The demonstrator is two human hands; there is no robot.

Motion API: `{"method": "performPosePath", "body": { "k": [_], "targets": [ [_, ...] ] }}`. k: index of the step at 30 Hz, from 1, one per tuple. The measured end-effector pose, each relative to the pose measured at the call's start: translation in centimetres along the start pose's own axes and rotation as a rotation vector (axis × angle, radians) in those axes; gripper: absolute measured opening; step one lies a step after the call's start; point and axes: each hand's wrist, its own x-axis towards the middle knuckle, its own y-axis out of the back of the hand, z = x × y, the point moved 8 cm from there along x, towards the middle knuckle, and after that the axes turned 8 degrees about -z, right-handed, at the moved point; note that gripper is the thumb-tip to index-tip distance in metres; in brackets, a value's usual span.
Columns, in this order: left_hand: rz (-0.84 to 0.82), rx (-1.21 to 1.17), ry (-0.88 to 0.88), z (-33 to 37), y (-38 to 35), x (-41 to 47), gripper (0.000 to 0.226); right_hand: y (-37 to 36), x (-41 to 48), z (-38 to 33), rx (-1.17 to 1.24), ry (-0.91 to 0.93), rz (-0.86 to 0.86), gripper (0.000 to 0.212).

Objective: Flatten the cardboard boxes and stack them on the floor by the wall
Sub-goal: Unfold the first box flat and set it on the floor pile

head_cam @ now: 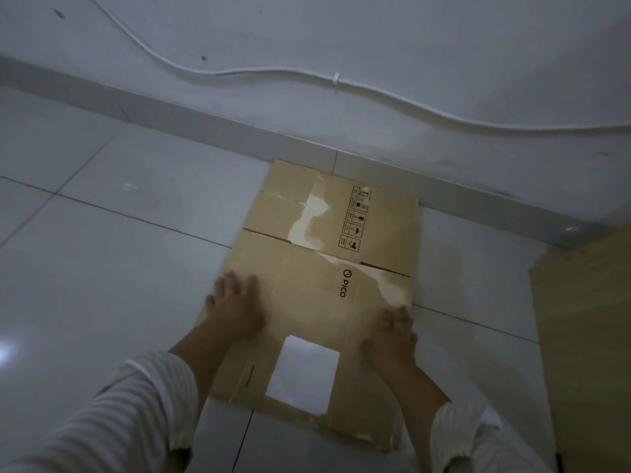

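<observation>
1. Cardboard box (307,278), flattened, lies on the tiled floor (119,268) with its far edge just beside the skirting board (205,121) at the foot of the wall (375,35).
2. Left hand (235,308) rests palm-down on the left part of the cardboard, near its left edge. Its fingers (235,281) are straight, slightly spread and aimed at the wall, pressing flat and grasping nothing.
3. Right hand (392,336) lies palm-down at the right edge of the cardboard, fingers stretched forward. It is somewhat blurred, but it seems to press on top rather than clasp the edge.
4. Both forearms reach forward and down from striped sleeves (136,404), angled slightly inward, with the hands well apart.
5. Between the forearms a white label (304,373) sits on the cardboard. Ahead of the hands are the printed word PICO and a column of handling symbols.
6. A white cable (239,71) runs in waves along the wall, and a wooden panel (587,319) stands at the right, apart from the box.
</observation>
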Motion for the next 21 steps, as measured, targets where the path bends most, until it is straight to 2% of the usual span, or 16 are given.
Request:
{"method": "performPosePath", "body": {
  "k": [3,6,11,13,16,21],
  "targets": [
    [-0.114,0.083,-0.084,2.3,-2.1,0.2,0.092,-2.2,0.8,-2.7,-0.123,0.132,-0.124,0.082],
    [-0.126,0.123,-0.057,2.5,-2.4,0.3,0.093,-4.0,1.5,-3.5,-0.142,0.140,-0.233,0.088],
    [-0.173,0.121,-0.030,4.2,-0.7,-1.0,0.086,-1.8,1.1,-3.8,-0.211,0.162,-0.346,0.080],
    [-0.156,0.115,-0.060,6.8,1.1,-2.8,0.080,1.4,-0.5,-4.8,-0.147,0.194,-0.301,0.073],
    [-0.099,0.132,-0.116,11.5,5.4,-7.2,0.079,7.9,-5.2,-6.7,-0.038,0.245,-0.144,0.062],
    [-0.038,0.155,-0.177,18.4,16.3,-17.8,0.071,21.8,-15.9,-8.7,0.079,0.289,0.002,0.056]
  ]
}}
